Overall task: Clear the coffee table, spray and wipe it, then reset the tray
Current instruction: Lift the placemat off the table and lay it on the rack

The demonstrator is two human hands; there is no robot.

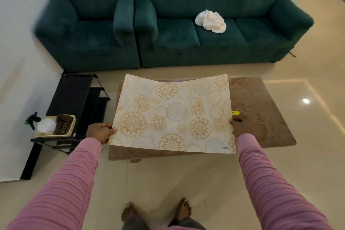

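Brown stone-look rectangular coffee table [261, 110], head view: mostly covered by a cream flexible placemat with gold and grey floral medallions [173, 115] held above it, sagging in the middle, far corners curling up. Only the table's right part, a near strip and a sliver at the left edge show; what lies under the mat can't be seen. Left hand [100, 132] pinches the mat's left edge near its near corner, thumb on top, fingers closed underneath. Right hand [240, 125] grips the right edge the same way, fingers mostly hidden behind the mat. Small yellow object [235, 113] just past the right hand, partly hidden, can't identify. Pink ribbed sleeves on both arms. Left of table, black tiered rack [74, 97]; at its near end a cream tray [71, 126] with a spray bottle [40, 122] and checked brown cloth [63, 124]. White crumpled cloth [211, 21] on green velvet sofa [205, 43].
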